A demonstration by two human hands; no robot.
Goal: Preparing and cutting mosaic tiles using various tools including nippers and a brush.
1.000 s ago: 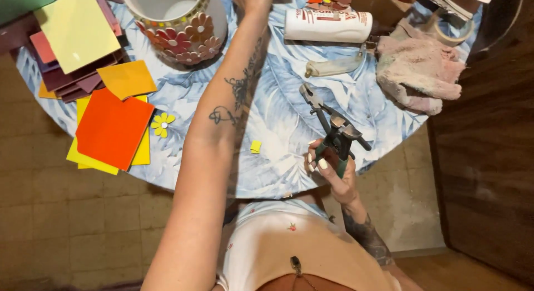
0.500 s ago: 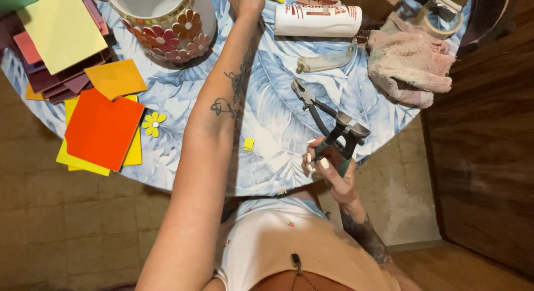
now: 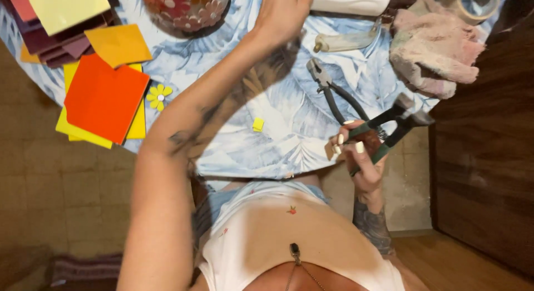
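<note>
My right hand [image 3: 360, 153] grips green-handled tile nippers [image 3: 396, 119] just off the table's near edge, their jaws pointing up and to the right. A small tan piece [image 3: 329, 150] sits at my fingertips. My left hand [image 3: 281, 14] stretches across the blue leaf-print tablecloth [image 3: 289, 129] between a mosaic flower pot [image 3: 186, 6] and a white cylinder [image 3: 349, 0]. Its fingertips are cut off by the top edge, so I cannot see whether it holds anything. Black pliers [image 3: 332, 90] lie on the cloth between my hands.
An orange tile [image 3: 105, 99] lies over yellow ones at the left, beside stacked coloured tiles [image 3: 61, 24]. A yellow flower piece [image 3: 158, 96] and a small yellow chip [image 3: 258, 124] rest on the cloth. A pink rag [image 3: 434, 57] and tape roll [image 3: 473, 4] are at the right, by a dark wood cabinet [image 3: 484, 157].
My left hand has drawn back from beyond the top edge into view. My right hand has turned the nippers so the jaws swing from upright toward the right.
</note>
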